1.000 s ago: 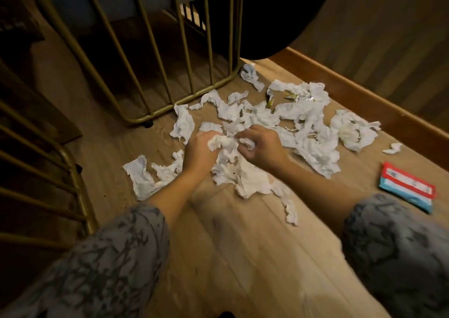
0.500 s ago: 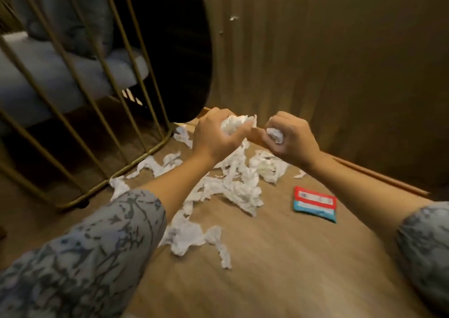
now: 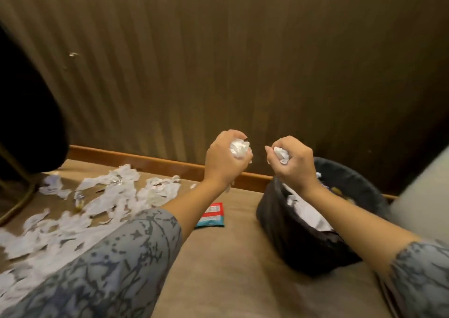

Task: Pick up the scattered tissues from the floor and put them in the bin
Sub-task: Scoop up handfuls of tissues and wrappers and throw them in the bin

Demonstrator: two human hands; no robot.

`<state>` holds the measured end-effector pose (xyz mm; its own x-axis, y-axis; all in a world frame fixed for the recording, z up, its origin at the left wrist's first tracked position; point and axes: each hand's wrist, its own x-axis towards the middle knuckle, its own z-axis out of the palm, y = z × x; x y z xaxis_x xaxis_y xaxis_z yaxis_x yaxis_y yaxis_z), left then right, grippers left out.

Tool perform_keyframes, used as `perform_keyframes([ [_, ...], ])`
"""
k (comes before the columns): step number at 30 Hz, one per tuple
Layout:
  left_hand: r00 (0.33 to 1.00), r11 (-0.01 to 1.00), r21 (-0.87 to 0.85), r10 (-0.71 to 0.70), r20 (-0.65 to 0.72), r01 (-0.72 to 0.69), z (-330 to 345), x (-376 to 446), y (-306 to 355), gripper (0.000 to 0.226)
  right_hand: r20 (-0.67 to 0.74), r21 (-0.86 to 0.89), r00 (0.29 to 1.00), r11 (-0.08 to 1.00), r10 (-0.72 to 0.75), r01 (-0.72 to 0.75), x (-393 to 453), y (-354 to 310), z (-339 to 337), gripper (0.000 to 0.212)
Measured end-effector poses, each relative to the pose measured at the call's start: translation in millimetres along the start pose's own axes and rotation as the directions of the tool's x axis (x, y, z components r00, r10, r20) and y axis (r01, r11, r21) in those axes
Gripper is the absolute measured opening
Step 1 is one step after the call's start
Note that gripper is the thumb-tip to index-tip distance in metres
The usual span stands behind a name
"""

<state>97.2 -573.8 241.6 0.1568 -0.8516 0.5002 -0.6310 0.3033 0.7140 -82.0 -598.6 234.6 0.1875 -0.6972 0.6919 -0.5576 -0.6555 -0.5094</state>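
Head view shows us both hands raised in front of the ribbed wall, each balled around paper. Our left hand (image 3: 224, 158) grips a crumpled wad of tissue (image 3: 239, 148), fingers curled tight round it; our right hand (image 3: 292, 163) pinches a smaller scrap (image 3: 281, 154) in a closed fist. The bin (image 3: 291, 240), dark and lined, sits on the floor below and just right of our right wrist, with white paper already inside.

We judge the chief risk to be a miss: our left hand hangs over bare floor, short of the rim, so letting go now would drop its wad outside. Loose shreds could also flutter off a light bundle as we release, or cling to the fingers.

Plenty remains: scattered tissues (image 3: 116, 196) cover the floor to the left, well apart from the bin. A red and blue packet (image 3: 212, 216) lies between pile and bin, partly hidden by our left forearm; we would not want it swept up with the paper. A pale blurred object at the right edge crowds the bin's far side; we cannot tell what it is.
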Motion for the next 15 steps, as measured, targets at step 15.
perform_keyframes([
  [15, 0.873, 0.984, 0.139, -0.166, 0.458, 0.114, 177.6, -22.7, 59.7, 0.047, -0.01, -0.251, 0.861, 0.832, 0.509, -0.495, -77.4, 97.6, -92.4, 0.02],
])
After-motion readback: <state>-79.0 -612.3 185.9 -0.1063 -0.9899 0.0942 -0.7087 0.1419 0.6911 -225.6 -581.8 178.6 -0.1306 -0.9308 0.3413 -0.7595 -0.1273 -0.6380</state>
